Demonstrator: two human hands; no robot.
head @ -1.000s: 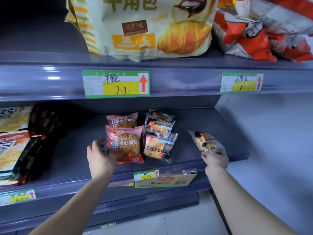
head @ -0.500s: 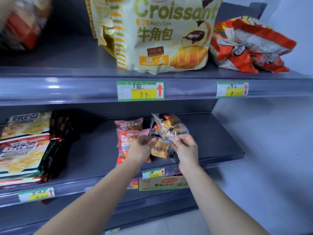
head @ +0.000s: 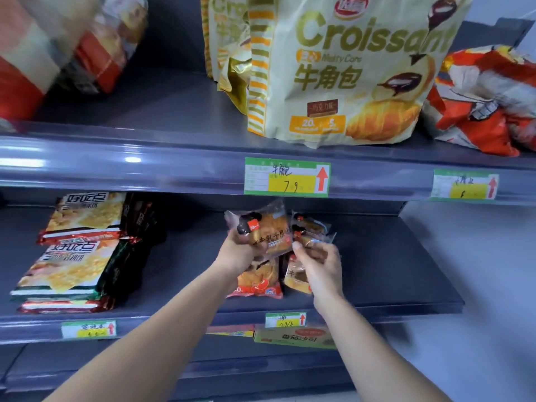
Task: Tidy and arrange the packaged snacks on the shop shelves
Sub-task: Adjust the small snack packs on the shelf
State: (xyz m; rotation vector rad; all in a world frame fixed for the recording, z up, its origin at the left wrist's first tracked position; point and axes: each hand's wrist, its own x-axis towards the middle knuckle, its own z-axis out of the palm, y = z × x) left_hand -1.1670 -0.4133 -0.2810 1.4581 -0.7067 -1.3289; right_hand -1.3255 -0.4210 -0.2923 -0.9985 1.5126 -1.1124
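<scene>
Shelving of grey-blue metal point(head: 391, 271) against a pale wall carries the stock, with a tall cream croissant bag point(head: 348, 68) on the tier above. The clear plastic packet of layered bread point(head: 266, 230) hangs just over the middle shelf, gripped by the left hand point(head: 235, 253). The right hand point(head: 319, 262) pinches a neighbouring clear packet point(head: 311, 242). Both look light, crinkly, slippery and squashable, so are best held by the sealed edges.
</scene>
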